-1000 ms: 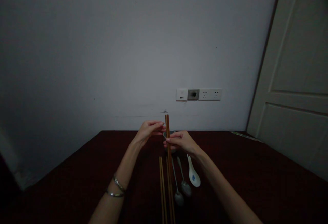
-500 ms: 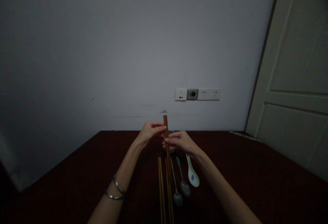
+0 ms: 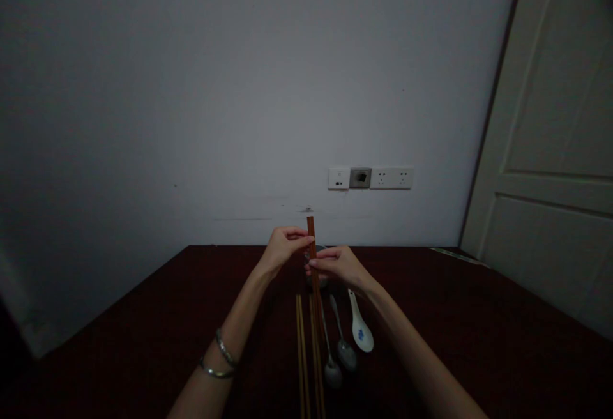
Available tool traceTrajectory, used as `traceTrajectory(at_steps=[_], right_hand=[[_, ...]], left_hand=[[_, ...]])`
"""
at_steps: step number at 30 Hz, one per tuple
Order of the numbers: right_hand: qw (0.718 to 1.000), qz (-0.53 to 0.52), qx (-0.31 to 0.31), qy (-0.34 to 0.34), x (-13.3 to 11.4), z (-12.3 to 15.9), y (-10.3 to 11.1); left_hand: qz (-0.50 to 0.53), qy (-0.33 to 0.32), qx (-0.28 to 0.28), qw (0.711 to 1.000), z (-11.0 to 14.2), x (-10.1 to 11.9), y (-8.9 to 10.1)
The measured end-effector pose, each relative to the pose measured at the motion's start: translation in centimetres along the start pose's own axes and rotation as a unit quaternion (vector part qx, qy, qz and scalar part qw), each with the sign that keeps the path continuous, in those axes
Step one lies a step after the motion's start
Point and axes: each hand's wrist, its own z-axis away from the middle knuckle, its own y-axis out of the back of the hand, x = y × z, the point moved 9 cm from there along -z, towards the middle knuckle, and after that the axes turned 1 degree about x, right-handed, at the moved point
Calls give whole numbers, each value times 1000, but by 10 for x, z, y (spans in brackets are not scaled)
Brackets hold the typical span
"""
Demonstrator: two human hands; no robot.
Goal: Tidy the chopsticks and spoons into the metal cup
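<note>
A pair of reddish-brown chopsticks [image 3: 311,226] stands nearly upright between my hands, its two sticks side by side. My left hand [image 3: 286,246] pinches the pair near the top. Just below, my right hand [image 3: 338,262] grips the same chopsticks with thumb and fingers. Behind the hands is a bowl [image 3: 317,281], mostly hidden by them. Lighter wooden chopsticks [image 3: 302,355] lie on the table below, pointing away from me. Right of these lie a long-handled metal spoon [image 3: 332,373], another metal spoon [image 3: 347,354] and a white ceramic spoon [image 3: 362,335] with a blue mark.
The dark red table [image 3: 158,329] reaches back to a grey wall [image 3: 239,87] with sockets [image 3: 391,178] on it. A pale door [image 3: 550,151] stands at the right. A thin patterned strip [image 3: 457,256] lies at the table's far right edge.
Both hands keep their hold on the reddish-brown chopsticks, whose tops have shifted very slightly right. The spoons and lighter chopsticks lie as before.
</note>
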Motion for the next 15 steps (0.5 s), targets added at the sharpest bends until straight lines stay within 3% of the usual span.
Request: traceTrajectory(at_steps=[5, 15], right_hand=[[1000, 7, 2, 6, 0, 0, 2], [998, 51, -28, 10, -2, 3, -3]], left_hand=[[-16, -10, 1, 1000, -2, -2, 0], [57, 17, -40, 997, 5, -1, -10]])
